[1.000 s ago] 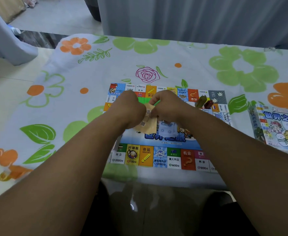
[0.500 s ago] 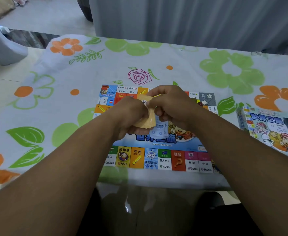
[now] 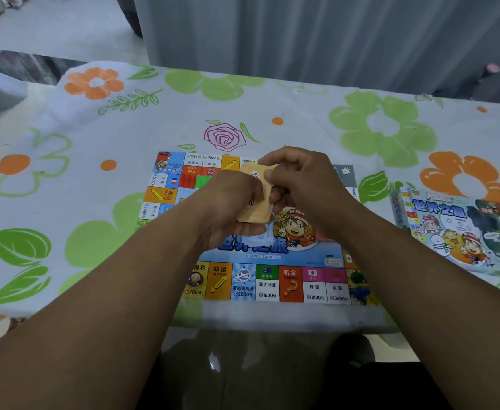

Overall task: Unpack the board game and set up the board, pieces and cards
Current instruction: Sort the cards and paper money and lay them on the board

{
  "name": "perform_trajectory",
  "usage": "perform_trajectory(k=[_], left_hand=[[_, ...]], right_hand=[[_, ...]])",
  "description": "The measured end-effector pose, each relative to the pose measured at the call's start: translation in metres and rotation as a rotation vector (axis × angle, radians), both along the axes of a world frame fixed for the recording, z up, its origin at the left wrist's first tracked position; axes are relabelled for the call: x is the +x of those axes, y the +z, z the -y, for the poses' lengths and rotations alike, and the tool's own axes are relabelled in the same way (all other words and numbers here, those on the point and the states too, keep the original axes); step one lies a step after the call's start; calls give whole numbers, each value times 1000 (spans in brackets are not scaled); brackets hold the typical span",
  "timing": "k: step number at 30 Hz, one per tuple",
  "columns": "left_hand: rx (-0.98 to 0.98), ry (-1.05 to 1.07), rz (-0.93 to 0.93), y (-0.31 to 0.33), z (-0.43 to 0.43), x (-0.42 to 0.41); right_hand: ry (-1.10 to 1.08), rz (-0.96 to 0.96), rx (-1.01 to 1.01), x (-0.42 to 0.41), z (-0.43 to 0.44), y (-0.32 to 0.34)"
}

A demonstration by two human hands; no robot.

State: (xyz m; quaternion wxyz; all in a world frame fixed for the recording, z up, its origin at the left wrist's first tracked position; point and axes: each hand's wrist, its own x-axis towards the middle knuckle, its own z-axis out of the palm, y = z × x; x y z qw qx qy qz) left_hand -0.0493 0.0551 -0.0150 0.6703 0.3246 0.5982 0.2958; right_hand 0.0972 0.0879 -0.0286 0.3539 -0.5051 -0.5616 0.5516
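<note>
Presently, a pale orange paper card stack point(image 3: 256, 199) is gripped by the left hand point(image 3: 231, 204) and pinched by the right hand point(image 3: 306, 184) — above the colourful printed game board point(image 3: 268, 284).

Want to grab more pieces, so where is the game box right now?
In the head view the game box lies flat on the flowered tablecloth at the far right, apart from and to the right of the board.

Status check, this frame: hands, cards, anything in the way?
Hands: left hand and right hand grip the orange card stack. Stack held over the open board. Nothing blocking; game box off right.
</note>
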Motion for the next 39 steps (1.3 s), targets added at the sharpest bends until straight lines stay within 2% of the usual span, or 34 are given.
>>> perform_trajectory(k=[9, 16, 22, 27, 35, 39], left_hand=[[-51, -17, 143, 3, 2, -3], [-32, -69, 71, 1, 2, 1], [-35, -68, 149, 1, 3, 4], [7, -85, 75, 1, 4, 5], [85, -129, 11, -1, 6, 14], [87, -111, -20, 1, 6, 12]], right_hand=[[21, 7, 46, 12, 0, 2], [42, 27, 58, 15, -1, 1], [63, 107, 106, 14, 0, 3], [43, 131, 134, 11, 1, 3], [0, 358, 288, -4, 4, -2], [-20, 332, 298, -6, 4, -3]])
